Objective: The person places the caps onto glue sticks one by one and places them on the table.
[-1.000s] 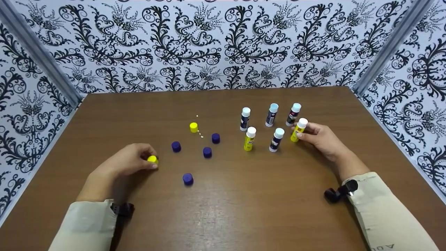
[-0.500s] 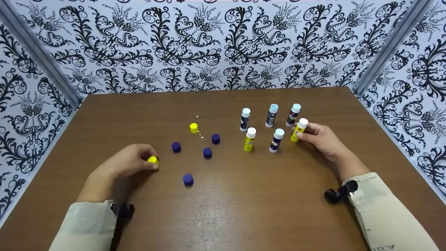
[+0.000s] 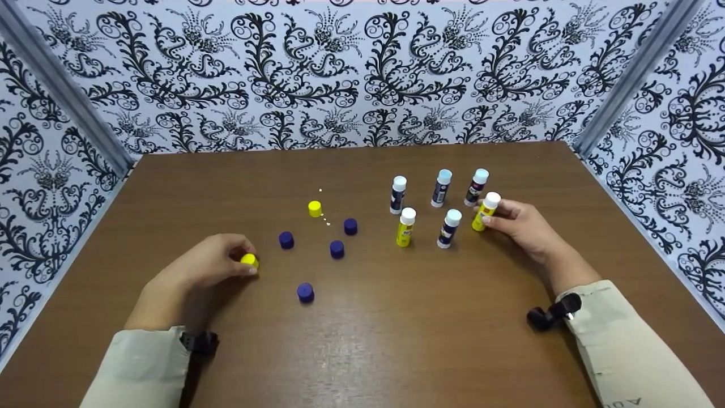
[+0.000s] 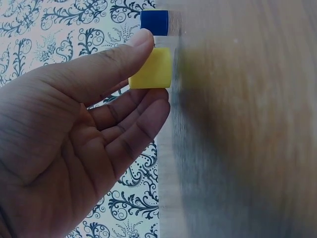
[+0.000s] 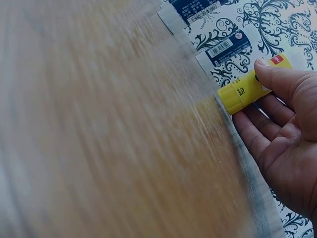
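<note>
Between thumb and fingers my left hand (image 3: 207, 262) pinches a yellow cap (image 3: 249, 260) at the left of the table; the left wrist view shows the cap (image 4: 153, 69) at the tabletop, a blue cap (image 4: 154, 23) beyond it. On the right, my right hand (image 3: 524, 226) grips an uncapped yellow glue stick (image 3: 485, 215) with a white top, standing nearly upright. Left of that hand are another yellow glue stick (image 3: 405, 229) and several navy ones, among them a near one (image 3: 447, 231) and a far one (image 3: 397, 195), all upright with pale tops.
Several dark blue caps, one nearest me (image 3: 306, 293) and one farther off (image 3: 350, 226), lie mid-left on the brown table (image 3: 385, 334). A second yellow cap (image 3: 315, 209) sits behind them beside small white crumbs (image 3: 326, 221). Patterned walls (image 3: 362, 73) enclose the back and sides.
</note>
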A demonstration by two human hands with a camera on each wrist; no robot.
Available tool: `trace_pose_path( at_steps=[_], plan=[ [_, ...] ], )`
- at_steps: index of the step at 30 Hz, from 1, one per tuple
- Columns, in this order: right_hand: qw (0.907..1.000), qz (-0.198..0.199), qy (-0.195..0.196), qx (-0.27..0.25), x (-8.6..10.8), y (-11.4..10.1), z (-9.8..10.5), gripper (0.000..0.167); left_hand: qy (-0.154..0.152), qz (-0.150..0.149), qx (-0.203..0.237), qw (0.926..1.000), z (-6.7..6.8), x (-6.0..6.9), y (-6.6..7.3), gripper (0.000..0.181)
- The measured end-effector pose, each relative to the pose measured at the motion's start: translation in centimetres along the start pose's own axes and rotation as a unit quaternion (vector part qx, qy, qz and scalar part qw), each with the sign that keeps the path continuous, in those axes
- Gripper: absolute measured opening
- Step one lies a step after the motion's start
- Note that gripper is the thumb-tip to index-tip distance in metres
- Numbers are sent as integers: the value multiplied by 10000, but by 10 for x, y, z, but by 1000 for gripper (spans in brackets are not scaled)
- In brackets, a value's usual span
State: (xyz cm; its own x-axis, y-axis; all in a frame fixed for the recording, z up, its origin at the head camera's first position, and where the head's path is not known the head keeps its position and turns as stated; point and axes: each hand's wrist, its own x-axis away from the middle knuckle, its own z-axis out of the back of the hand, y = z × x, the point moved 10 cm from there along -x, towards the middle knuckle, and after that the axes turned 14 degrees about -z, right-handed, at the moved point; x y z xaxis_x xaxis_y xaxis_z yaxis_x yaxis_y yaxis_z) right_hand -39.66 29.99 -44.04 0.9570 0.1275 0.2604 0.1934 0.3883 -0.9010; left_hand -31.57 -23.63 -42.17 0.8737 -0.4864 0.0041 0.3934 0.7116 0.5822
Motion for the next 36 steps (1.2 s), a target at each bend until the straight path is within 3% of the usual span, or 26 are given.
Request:
trace_pose_path(
  at_steps=[16,36],
  plan=[
    [9998,168,-23,-79,2,-7,-3,57,64,37,47,10000,2,1,2,16],
    [9995,288,-120,-112,3,-11,-6,55,339,-334,-54,9989,8,-3,12,14]
  ],
)
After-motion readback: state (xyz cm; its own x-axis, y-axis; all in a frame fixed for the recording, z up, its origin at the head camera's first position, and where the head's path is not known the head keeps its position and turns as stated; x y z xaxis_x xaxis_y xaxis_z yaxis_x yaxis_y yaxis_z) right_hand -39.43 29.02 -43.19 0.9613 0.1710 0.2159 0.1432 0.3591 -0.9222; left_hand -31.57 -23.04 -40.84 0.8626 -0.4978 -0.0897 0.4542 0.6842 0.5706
